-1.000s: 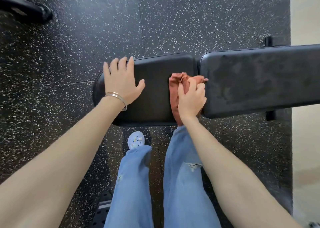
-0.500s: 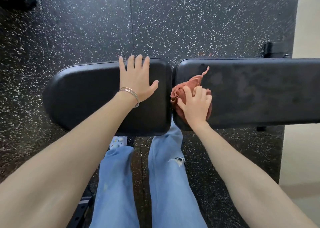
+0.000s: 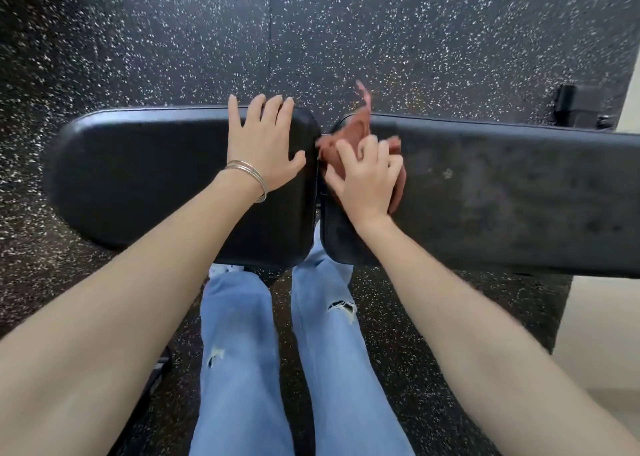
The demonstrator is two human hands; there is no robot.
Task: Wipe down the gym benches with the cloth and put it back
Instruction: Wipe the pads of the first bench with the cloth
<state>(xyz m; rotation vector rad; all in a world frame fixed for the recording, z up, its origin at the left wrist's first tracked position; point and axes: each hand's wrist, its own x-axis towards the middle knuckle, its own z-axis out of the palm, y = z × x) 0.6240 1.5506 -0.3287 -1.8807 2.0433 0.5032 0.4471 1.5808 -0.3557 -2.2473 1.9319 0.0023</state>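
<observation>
A black padded gym bench runs across the view in two pads: a seat pad (image 3: 138, 175) on the left and a longer back pad (image 3: 502, 196) on the right, with a narrow gap between them. My left hand (image 3: 265, 144), with thin bracelets on the wrist, lies flat with fingers spread on the right end of the seat pad. My right hand (image 3: 367, 175) presses a crumpled rust-red cloth (image 3: 353, 133) onto the left end of the back pad. One corner of the cloth flicks up past the pad's far edge. Most of the cloth is hidden under my hand.
The floor (image 3: 381, 40) is black rubber with white speckles. A black part of the bench frame (image 3: 578, 107) sticks out behind the back pad at the right. My legs in light blue jeans (image 3: 242, 351) stand against the bench's near side. A pale floor strip (image 3: 602, 317) lies at the right.
My right hand with the cloth has crossed from the seat pad's right end over the gap onto the back pad and pushed away from me. My left hand slid right along the seat pad.
</observation>
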